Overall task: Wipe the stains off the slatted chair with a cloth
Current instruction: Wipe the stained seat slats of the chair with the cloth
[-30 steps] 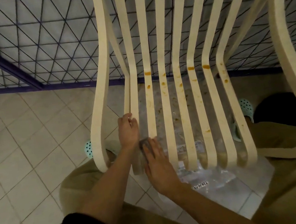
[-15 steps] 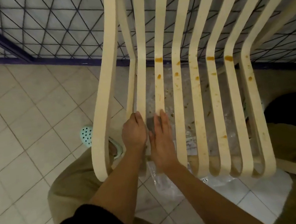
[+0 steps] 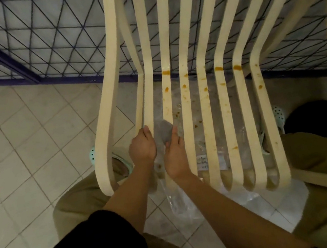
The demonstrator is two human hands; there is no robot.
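You look down on the cream chair (image 3: 207, 117), which stands between your knees on the tiled floor (image 3: 23, 144). Your left hand (image 3: 142, 148) grips a thin slat at the left side of the seat, with the fingers curled around its edge. Your right hand (image 3: 174, 158) is just beside it and lies on the grey cloth (image 3: 165, 132). Its fingers are stretched forward and quite straight, and they press the cloth down. I cannot tell if the thumb goes under the cloth.

The cloth sits at the left part of the seat, across the gap between 2 slats, in front of your right fingertips. Orange stains (image 3: 166, 72) show on the slats to the right of the cloth. The biggest spots are at the bend where the seat meets the back, and smaller dots go down the slats toward you.

A clear plastic sheet (image 3: 191, 204) lies on the floor under the seat. A mint green shoe (image 3: 92, 155) shows at the left of the chair frame. Behind the chair there is a wire fence (image 3: 39, 36) with a purple frame.
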